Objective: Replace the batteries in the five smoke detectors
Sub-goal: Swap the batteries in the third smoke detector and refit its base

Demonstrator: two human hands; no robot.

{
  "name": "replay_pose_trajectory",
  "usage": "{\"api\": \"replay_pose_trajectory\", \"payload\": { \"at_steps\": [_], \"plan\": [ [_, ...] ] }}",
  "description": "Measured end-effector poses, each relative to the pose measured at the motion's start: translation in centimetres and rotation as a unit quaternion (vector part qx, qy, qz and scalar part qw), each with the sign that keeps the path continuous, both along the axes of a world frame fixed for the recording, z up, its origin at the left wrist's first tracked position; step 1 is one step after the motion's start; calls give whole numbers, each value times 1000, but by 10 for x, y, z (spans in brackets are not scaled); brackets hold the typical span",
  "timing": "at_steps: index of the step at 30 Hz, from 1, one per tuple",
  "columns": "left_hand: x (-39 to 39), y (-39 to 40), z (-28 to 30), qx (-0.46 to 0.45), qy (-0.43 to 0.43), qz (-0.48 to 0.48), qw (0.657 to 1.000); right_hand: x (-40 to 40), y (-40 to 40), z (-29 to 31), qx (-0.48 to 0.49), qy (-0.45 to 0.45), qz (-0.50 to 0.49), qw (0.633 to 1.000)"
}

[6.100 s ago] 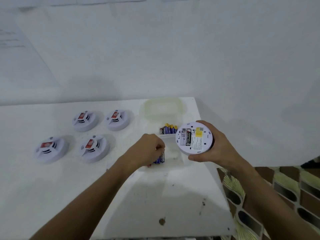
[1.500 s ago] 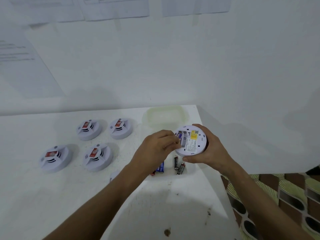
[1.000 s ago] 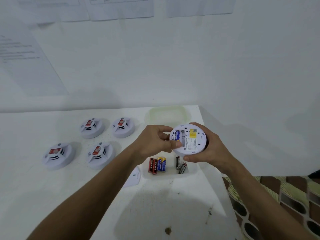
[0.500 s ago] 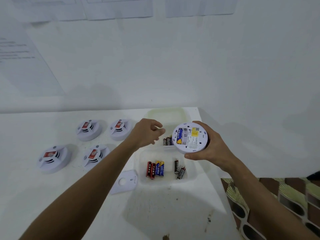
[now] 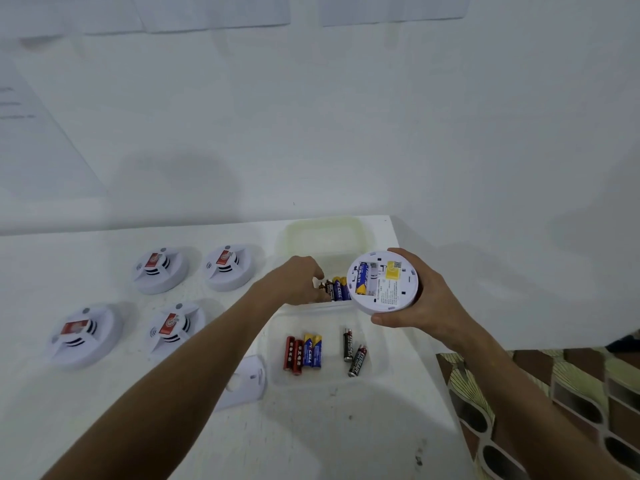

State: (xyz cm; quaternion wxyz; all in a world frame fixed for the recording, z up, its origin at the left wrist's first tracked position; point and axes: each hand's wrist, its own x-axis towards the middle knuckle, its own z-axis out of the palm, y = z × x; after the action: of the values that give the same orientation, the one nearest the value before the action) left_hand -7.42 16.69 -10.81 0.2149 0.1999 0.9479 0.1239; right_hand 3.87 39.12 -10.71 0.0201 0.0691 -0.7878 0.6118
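With one blue battery [image 5: 361, 280] seated, the right hand [image 5: 420, 299] gripped the upturned smoke detector [image 5: 382, 280] while the left hand [image 5: 298, 280], its grip hidden, reached into the fresh batteries [image 5: 336, 289] near the surface's far right corner, likely for the second cell.

Left hand [image 5: 296, 280] fingertips hidden among upright batteries [image 5: 337, 289]; can't tell if it grips one. Detector [image 5: 382, 281] covers rest of that battery row. Label print on detector too small to read. Wall papers [image 5: 214, 12] cut off at top edge, text blurred.
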Motion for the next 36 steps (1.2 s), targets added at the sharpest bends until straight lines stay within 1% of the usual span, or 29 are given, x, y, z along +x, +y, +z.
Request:
{"api": "replay_pose_trajectory", "payload": {
  "at_steps": [3, 6, 10, 12, 15, 17, 18, 20, 22, 28, 30, 33, 36],
  "plan": [
    [-2, 2, 0, 7, -6, 6, 1000, -3, 0, -2, 7, 0, -1, 1000],
    [-1, 3, 2, 57, -15, 47, 997, -5, 1, -5, 12, -2, 1, 1000],
    [6, 1, 6, 131, 12, 98, 987, -6, 0, -8, 15, -6, 2, 1000],
    [13, 1, 15, 195, 47, 133, 971, -5, 0, -7, 13, -3, 3, 1000],
    [29, 4, 38, 310, 119, 175, 927, -3, -2, -4, 5, -2, 7, 1000],
    [42, 6, 55, 377, 124, 174, 901, -2, -5, -2, 4, 1, 10, 1000],
    [49, 7, 62, 394, 115, 160, 898, -1, -7, 0, 4, 4, 12, 1000],
    [61, 10, 70, 392, 88, 120, 908, 1, -12, 2, 5, 11, 19, 1000],
    [71, 10, 71, 362, 83, 81, 925, 4, -18, 3, 6, 19, 27, 999],
    [83, -7, 68, 256, 162, 35, 952, 11, -35, 5, 5, 19, 57, 998],
    [85, -17, 69, 252, 139, 17, 958, 12, -40, 8, 0, 18, 64, 998],
    [90, -35, 69, 242, 77, -11, 967, 13, -48, 12, -11, 19, 74, 997],
    [96, -53, 69, 224, 55, -40, 972, 14, -58, 15, -4, 26, 83, 996]
  ]
}}
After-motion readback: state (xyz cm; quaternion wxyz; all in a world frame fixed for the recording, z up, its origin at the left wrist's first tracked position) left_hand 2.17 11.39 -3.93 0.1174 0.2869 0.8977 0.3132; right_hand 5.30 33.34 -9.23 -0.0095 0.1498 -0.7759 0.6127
